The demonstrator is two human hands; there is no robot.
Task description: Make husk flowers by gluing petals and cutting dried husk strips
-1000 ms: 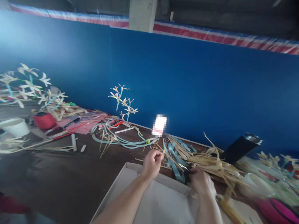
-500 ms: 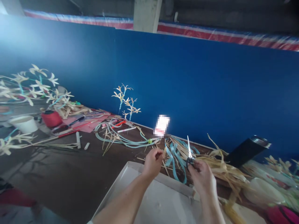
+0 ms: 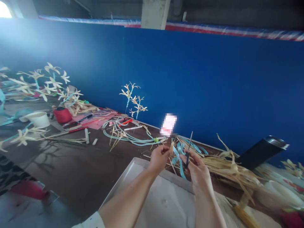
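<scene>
My left hand (image 3: 161,159) is closed in a pinch on a small pale strip of dried husk (image 3: 171,147), which points upward from the fingertips. In my right hand (image 3: 198,167) are black-handled scissors (image 3: 186,158), blades upward and seemingly together. The two hands are close, a small gap between them. Behind and between them a light blue ribbon (image 3: 176,154) lies in loops on the brown table. A heap of dried husks (image 3: 220,167) spreads to the right of my right hand. Below both forearms is a shallow white tray (image 3: 166,202).
A black thermos (image 3: 262,152) leans at the right. Pale blue cords (image 3: 129,141) coil left of the hands. Further left are a red thread spool (image 3: 62,115), a white cup (image 3: 40,119) and husk flowers (image 3: 53,83). A blurred-out bright screen (image 3: 168,124) stands against the blue partition (image 3: 201,79).
My right hand has moved left with the scissors, nearer to my left hand. The scissors have turned, with their blades now seen edge-on. The view has shifted slightly left.
</scene>
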